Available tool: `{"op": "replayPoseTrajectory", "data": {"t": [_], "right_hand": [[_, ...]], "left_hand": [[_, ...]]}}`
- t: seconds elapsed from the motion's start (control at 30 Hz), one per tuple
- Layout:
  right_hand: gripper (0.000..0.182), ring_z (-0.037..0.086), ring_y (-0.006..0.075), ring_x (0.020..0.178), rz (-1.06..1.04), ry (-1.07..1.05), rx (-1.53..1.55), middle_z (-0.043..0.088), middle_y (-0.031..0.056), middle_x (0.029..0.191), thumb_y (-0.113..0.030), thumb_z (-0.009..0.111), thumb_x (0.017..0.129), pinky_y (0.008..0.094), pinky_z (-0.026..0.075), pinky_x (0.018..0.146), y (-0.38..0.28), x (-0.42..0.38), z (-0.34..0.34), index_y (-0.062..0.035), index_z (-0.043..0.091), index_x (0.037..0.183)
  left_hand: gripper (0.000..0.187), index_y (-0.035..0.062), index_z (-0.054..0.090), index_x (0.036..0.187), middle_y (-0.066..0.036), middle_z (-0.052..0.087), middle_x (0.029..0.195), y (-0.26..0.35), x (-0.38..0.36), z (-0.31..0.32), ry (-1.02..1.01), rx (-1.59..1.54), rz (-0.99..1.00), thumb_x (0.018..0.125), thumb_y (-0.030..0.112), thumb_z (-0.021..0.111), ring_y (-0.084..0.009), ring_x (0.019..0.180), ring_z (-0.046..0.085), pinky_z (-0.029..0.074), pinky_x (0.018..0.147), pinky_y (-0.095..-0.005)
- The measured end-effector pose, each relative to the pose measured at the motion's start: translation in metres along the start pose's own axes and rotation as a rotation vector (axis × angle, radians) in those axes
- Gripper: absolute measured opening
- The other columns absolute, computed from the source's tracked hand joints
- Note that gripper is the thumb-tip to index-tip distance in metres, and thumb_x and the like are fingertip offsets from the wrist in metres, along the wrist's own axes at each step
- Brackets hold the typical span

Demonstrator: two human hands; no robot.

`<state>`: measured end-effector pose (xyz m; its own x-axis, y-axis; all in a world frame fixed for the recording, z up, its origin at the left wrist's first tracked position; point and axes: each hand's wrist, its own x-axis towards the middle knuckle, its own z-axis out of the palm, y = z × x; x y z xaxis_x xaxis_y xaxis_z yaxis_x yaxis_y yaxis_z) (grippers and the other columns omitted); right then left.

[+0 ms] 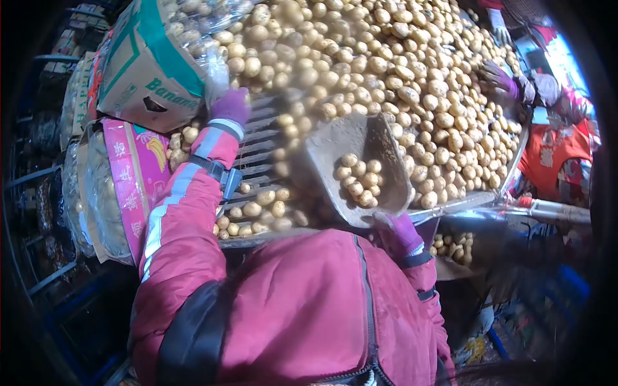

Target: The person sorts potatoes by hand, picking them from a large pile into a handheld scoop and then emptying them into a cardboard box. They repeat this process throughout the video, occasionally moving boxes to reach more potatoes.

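My left hand (232,106), in a purple glove, is closed at the right edge of a cardboard banana box (151,83), on the clear plastic liner (215,67) that spills over its side. The fingertips are partly hidden. In its purple glove, my right hand (398,233) grips the near end of a grey, dusty scoop (360,138). Several potatoes (359,180) lie inside the scoop, which rests among the potatoes on the slatted table. Bare slats (257,138) show between my left hand and the scoop.
A large heap of potatoes (412,77) covers the table's far and right side. A pink box (132,186) with a plastic liner stands at left. Another person's gloved hand (501,80) reaches the heap at right. A metal rail (457,204) borders the near edge.
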<state>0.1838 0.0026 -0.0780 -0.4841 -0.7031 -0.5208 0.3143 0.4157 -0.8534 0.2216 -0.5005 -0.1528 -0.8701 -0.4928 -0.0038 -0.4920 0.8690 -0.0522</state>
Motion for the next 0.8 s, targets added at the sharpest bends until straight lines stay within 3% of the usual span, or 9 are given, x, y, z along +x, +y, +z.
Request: {"op": "replayPoseTrajectory", "data": {"t": [0.1,0.23,0.33,0.43,0.53,0.57,0.63,0.7,0.8], "right_hand": [[0.03,0.059,0.0124,0.057,-0.045,-0.05,-0.26,0.061,0.0055,0.07,-0.023,0.048,0.102,0.0271,0.046,0.05,-0.007,-0.005,-0.003,-0.0004,0.067,0.102],[0.032,0.058,0.0131,0.055,-0.234,-0.002,-0.427,0.059,0.0038,0.066,-0.024,0.046,0.102,0.0284,0.047,0.049,-0.008,-0.008,-0.005,0.0001,0.067,0.103],[0.032,0.058,0.0147,0.054,-0.243,0.013,-0.47,0.059,0.0048,0.066,-0.026,0.049,0.1,0.0296,0.047,0.049,0.004,-0.01,-0.006,-0.0005,0.068,0.103],[0.028,0.059,0.0162,0.055,0.007,0.031,-0.047,0.06,0.0052,0.067,-0.024,0.052,0.097,0.0306,0.047,0.05,0.008,-0.016,-0.004,-0.0022,0.068,0.104],[0.024,0.061,0.0178,0.057,0.233,0.09,0.401,0.061,0.0058,0.068,-0.019,0.054,0.094,0.0317,0.047,0.051,0.004,-0.022,-0.003,-0.0041,0.067,0.106],[0.023,0.062,0.0185,0.058,0.027,0.075,0.103,0.061,0.0063,0.068,-0.017,0.055,0.093,0.0319,0.047,0.052,0.005,-0.024,-0.006,-0.0041,0.067,0.106],[0.021,0.062,0.0199,0.06,-0.356,0.063,-0.494,0.061,0.0073,0.068,-0.014,0.056,0.09,0.0323,0.048,0.053,0.009,-0.034,-0.014,-0.0042,0.067,0.106],[0.019,0.062,0.0216,0.06,-0.399,0.093,-0.541,0.061,0.0081,0.069,-0.011,0.056,0.089,0.0336,0.048,0.054,0.012,-0.042,-0.017,-0.0046,0.066,0.104],[0.019,0.062,0.0227,0.059,-0.388,0.139,-0.457,0.061,0.0081,0.069,-0.01,0.057,0.087,0.034,0.049,0.054,0.023,-0.059,-0.021,-0.0048,0.065,0.104]], "left_hand": [[0.033,0.0161,0.068,0.108,-0.016,0.068,0.105,-0.002,0.012,0.011,0.043,-0.164,0.059,0.081,0.034,0.068,-0.0377,0.095,0.065,0.052,0.083,-0.0486],[0.039,0.0136,0.068,0.109,-0.018,0.067,0.108,-0.011,0.026,-0.004,-0.407,-0.42,0.029,0.078,0.037,0.071,-0.0365,0.104,0.063,0.05,0.09,-0.0466],[0.044,0.0129,0.064,0.116,-0.019,0.056,0.127,0.011,0.002,-0.008,-0.262,-0.228,0.125,0.078,0.034,0.071,-0.0362,0.115,0.057,0.046,0.097,-0.0459],[0.055,0.0148,0.059,0.123,-0.019,0.057,0.121,0.01,-0.006,0.034,-0.041,-0.249,0.176,0.073,0.027,0.077,-0.0366,0.113,0.057,0.047,0.098,-0.0452],[0.049,0.0115,0.059,0.12,-0.018,0.06,0.121,0.029,-0.006,0.021,-0.148,-0.214,0.02,0.075,0.024,0.075,-0.0352,0.106,0.06,0.05,0.092,-0.0461],[0.045,0.0105,0.06,0.118,-0.016,0.062,0.117,0.034,-0.004,0.024,-0.144,-0.256,0.009,0.077,0.023,0.075,-0.0325,0.103,0.062,0.053,0.088,-0.0452],[0.034,0.0079,0.062,0.116,-0.01,0.066,0.105,0.025,0.003,0.041,-0.484,-1.256,-0.318,0.086,0.023,0.068,-0.0227,0.088,0.065,0.056,0.074,-0.0386],[0.037,0.0038,0.063,0.117,-0.008,0.068,0.092,0.073,-0.027,-0.036,-0.438,-1.464,-0.378,0.097,0.033,0.054,-0.0125,0.067,0.06,0.05,0.059,-0.0249],[0.041,0.0053,0.064,0.116,-0.006,0.069,0.088,0.117,-0.048,-0.079,-0.517,-1.583,-0.407,0.102,0.04,0.047,-0.0094,0.055,0.052,0.043,0.05,-0.0197]]}}
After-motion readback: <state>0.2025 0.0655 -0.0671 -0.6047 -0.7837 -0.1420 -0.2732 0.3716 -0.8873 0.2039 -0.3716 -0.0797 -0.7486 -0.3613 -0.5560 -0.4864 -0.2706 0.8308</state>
